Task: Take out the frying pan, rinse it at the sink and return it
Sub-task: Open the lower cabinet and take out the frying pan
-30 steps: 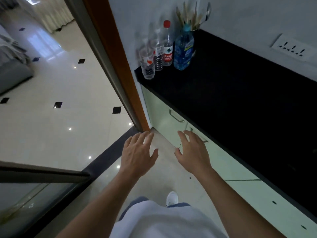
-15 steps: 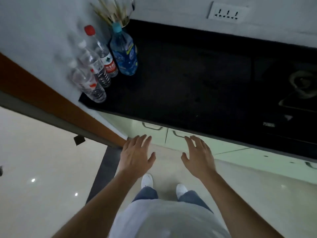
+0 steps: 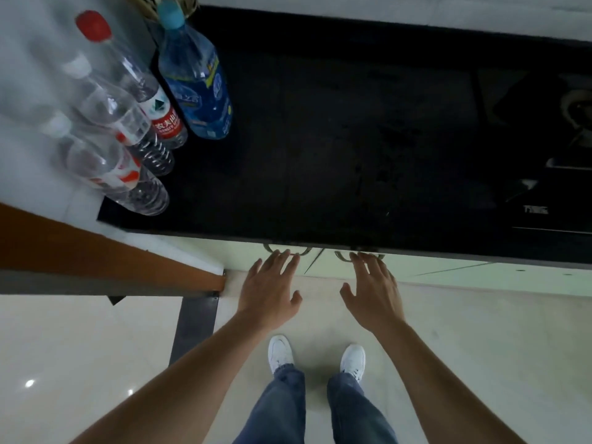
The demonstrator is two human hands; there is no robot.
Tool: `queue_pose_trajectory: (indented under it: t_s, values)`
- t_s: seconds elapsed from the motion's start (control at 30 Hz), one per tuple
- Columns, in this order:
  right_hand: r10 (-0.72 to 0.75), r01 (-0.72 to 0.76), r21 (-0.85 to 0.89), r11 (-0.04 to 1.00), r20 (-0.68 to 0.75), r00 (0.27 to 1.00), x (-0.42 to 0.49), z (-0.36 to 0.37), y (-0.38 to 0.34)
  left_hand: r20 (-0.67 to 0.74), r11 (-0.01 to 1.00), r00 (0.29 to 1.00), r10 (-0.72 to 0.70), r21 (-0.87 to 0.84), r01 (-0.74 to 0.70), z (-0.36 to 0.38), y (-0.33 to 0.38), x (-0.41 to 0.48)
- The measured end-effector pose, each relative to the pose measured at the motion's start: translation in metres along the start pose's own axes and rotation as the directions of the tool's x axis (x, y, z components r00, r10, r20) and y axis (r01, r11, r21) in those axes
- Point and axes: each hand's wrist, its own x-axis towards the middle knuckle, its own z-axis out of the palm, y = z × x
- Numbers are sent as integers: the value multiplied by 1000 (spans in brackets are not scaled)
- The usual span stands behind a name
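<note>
No frying pan is in view. Below the black countertop (image 3: pixel 352 139) are two pale green cabinet doors, shut, each with a curved metal handle: the left handle (image 3: pixel 301 250) and the right handle (image 3: pixel 341 256). My left hand (image 3: pixel 270 290) is stretched out with fingers apart, its fingertips just under the left handle. Over by the right handle, my right hand (image 3: pixel 373 293) is spread the same way, fingertips touching or nearly touching it. Both hands hold nothing.
Several plastic bottles stand at the counter's left end, among them a blue one (image 3: pixel 198 88) and a red-capped one (image 3: pixel 128 81). A dark hob (image 3: pixel 551 161) lies at the right. A brown door frame (image 3: pixel 112 254) borders the cabinets on the left. My white shoes (image 3: pixel 317 354) stand on pale floor tiles.
The view has swung to face the counter squarely and I have come closer. Both hands have moved forward up to the cabinet handles.
</note>
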Motion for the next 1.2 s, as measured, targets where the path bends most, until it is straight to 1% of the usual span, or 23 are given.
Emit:
queue_pose_trajectory:
  t_s: [0.07, 0.2, 0.27, 0.37, 0.53, 0.73, 0.87, 0.97, 1.07, 1.2]
  values:
    - [1, -1, -21, 1000, 11, 1000, 8, 8, 0, -5, 1000, 1000, 8, -6, -8, 10, -2, 9]
    - [4, -3, -41, 999, 33, 999, 13, 26, -3, -45, 997, 998, -40, -66, 37, 25, 2, 17]
    - [19, -19, -23, 1000, 13, 1000, 11, 31, -3, -74, 998, 996, -49, -39, 46, 30, 4, 15]
    - [23, -22, 34, 999, -27, 999, 0, 41, 3, -83, 999, 996, -43, -20, 41, 38, 4, 5]
    - [-23, 24, 6, 1000, -49, 999, -30, 54, 20, -108, 1000, 994, -9, 11, 10, 48, 1, -32]
    - [-23, 24, 31, 999, -24, 999, -80, 59, 36, -65, 994, 998, 19, 113, -11, 65, -6, -86]
    - [-7, 7, 21, 1000, -30, 1000, -115, 66, 57, -55, 990, 998, 8, 138, 0, 74, -12, -115]
    - [17, -16, 28, 999, -9, 1000, -143, 72, 77, -49, 994, 998, -27, 105, 32, 81, -17, -144]
    - [59, -61, 53, 997, 28, 998, -171, 76, 106, -62, 996, 994, -94, 4, 94, 87, -26, -182]
    - [126, -129, 190, 973, 31, 992, -206, 68, 144, -35, 973, 977, -209, -107, 205, 96, -47, -233]
